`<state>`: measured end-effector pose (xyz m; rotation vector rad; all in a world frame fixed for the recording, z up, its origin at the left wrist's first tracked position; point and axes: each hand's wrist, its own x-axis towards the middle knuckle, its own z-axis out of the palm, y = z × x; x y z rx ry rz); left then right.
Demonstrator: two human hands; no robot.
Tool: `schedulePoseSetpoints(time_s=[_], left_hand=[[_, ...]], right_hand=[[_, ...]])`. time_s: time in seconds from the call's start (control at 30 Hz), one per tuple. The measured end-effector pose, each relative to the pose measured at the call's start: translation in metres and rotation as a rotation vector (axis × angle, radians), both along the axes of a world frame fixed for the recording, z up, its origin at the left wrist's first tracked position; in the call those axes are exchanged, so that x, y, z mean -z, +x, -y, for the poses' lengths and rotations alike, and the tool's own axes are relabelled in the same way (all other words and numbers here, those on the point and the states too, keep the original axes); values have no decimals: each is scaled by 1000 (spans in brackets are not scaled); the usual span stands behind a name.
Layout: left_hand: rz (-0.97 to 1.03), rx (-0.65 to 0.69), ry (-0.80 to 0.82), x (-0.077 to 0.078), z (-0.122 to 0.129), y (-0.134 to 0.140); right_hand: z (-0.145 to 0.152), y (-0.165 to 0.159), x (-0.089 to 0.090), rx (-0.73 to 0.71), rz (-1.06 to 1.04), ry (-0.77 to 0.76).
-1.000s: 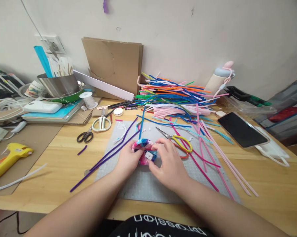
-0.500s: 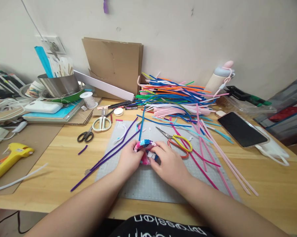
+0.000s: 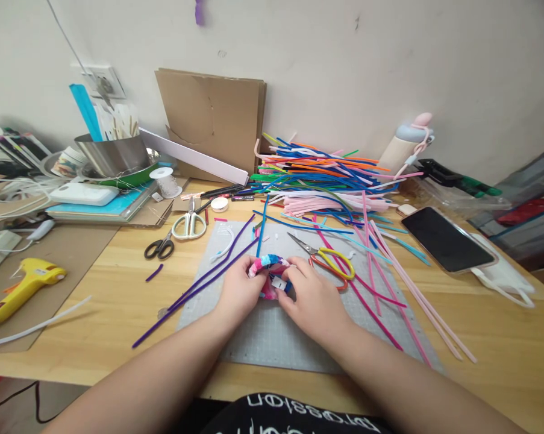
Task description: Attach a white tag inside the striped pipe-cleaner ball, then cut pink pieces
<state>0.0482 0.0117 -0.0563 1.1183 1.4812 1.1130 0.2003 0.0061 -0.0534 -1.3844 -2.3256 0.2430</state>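
A ring of fuzzy pipe cleaners (image 3: 268, 261), banded in pink, white, blue and purple, is held above the grey cutting mat (image 3: 253, 346). My left hand (image 3: 239, 288) grips its left side with the thumb reaching inward. On the right side my right hand (image 3: 314, 295) is closed on the ring, thumb and fingers around its edge. A small white piece (image 3: 279, 283) shows inside the ring, close to my right thumb; its kind I cannot make out. One blue pipe cleaner (image 3: 262, 226) lies just beyond the ring. Scissors with yellow and orange handles (image 3: 332, 263) lie right of it.
Purple pipe cleaners (image 3: 199, 295) lie to the left, pink ones (image 3: 423, 295) to the right. A heap of coloured pipe cleaners (image 3: 326, 175) is at the back. White-handled scissors (image 3: 189, 226), black-handled scissors (image 3: 159, 247), a yellow glue gun (image 3: 23, 289) and a phone (image 3: 447, 239) surround the mat.
The view has shifted slightly, so everything sits a little further right. Both hands still hold the ring, which looks slightly more open toward me.
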Motion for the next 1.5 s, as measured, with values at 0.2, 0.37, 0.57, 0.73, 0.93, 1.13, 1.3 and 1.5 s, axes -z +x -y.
schedulePoseSetpoints(time_s=[0.2, 0.37, 0.57, 0.73, 0.93, 1.13, 1.3, 1.5], left_hand=[[-32, 16, 16, 1, 0, 2], [-77, 1, 32, 1, 1, 2], [-110, -10, 50, 4, -1, -1], [-137, -3, 69, 8, 0, -1], [-414, 11, 360, -2, 7, -4], [-728, -191, 883, -18, 4, -26], [-867, -333, 1168, -29, 3, -41], [-792, -349, 1139, -42, 2, -46]], right_hand=[[-3, 0, 5, -19, -10, 17], [-4, -1, 5, -4, -23, 6], [-1, -1, 1, -4, -18, 53], [4, -2, -2, 39, 96, 109], [5, -2, -5, -13, 72, 136], [10, 0, -10, -107, -65, 289], [13, 2, -11, -186, -175, 290], [11, 2, -8, -203, -225, 197]])
